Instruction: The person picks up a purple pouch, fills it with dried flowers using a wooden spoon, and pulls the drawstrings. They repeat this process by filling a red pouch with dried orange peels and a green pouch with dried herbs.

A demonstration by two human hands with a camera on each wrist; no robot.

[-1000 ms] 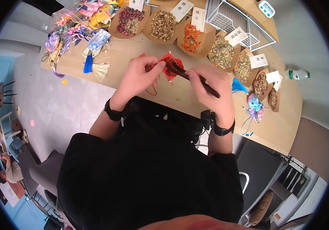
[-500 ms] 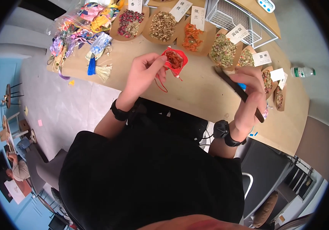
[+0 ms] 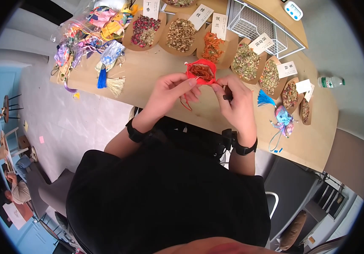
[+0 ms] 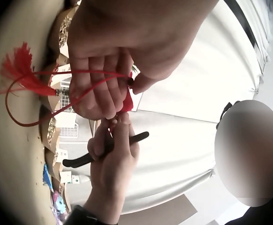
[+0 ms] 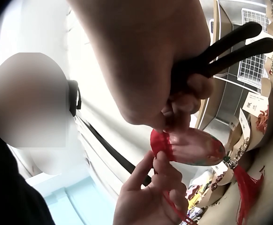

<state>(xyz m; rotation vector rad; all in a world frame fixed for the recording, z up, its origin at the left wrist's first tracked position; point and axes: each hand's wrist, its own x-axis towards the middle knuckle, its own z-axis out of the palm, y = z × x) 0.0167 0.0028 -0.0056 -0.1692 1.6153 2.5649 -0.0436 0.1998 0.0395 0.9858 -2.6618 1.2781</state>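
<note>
A small red sachet pouch (image 3: 201, 72) is held mouth up above the table, with dried orange-brown plant bits inside. My left hand (image 3: 171, 93) pinches its near left rim between thumb and fingers. Across from it, my right hand (image 3: 239, 101) pinches the right side of the rim with its fingertips. That same right hand keeps dark wooden tongs (image 5: 242, 51) in its palm, both arms of them sticking out past the fingers. A red tassel (image 5: 249, 187) hangs from the pouch's bottom. The red cord (image 4: 24, 124) loops out below my left hand.
Kraft-paper trays of dried herbs, including orange petals (image 3: 212, 46), line the table's far side with label cards. Finished sachets (image 3: 112, 53) are heaped at left. A blue sachet (image 3: 283, 116) lies at right, near a bottle (image 3: 330, 81). A wire basket (image 3: 254, 27) stands behind.
My right hand drew the tongs out of the pouch and swung right, then came back to the pouch's rim. The pouch moved slightly right, its mouth now wider in view.
</note>
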